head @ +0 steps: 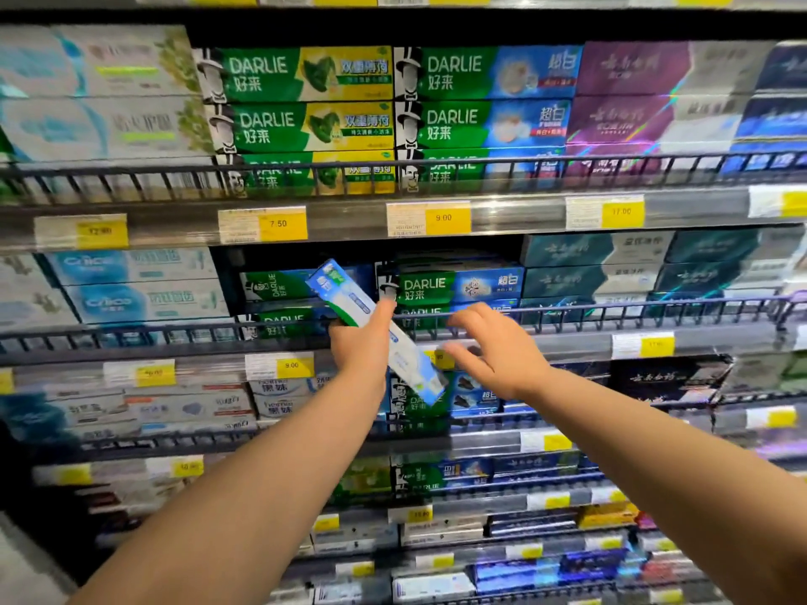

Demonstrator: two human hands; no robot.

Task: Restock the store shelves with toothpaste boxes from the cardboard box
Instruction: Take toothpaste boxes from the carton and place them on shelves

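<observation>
the left hand [362, 342] grips a white, blue and green toothpaste box [343, 296] round its middle, just below the centre of the frame. the box is tilted: its top end points to the upper left, across the wire rail [611, 314] of the middle shelf, and its lower end hangs down in front of the price strip. the right hand [493, 347] is open, with its fingers loosely spread and nothing in them. it is just beside the lower half of the box, and i cannot tell whether it touches it.

to shelve the box well, i judge it should first be turned level, long printed face outward, like the darlie boxes [450, 288] behind it. it then needs lifting clear of the rail rather than being pushed through it, and sliding into the dark gap [301, 260] above the centre stack. the free hand could steady the lower end so the box goes in square.

the cardboard box is out of view. the left fingers are hidden behind the toothpaste box, and its lower end is blurred, as is its brand name, so i cannot tell which row it belongs in. how deep the gap runs does not show. the shelves at the left and right edges of the frame are smeared.
</observation>
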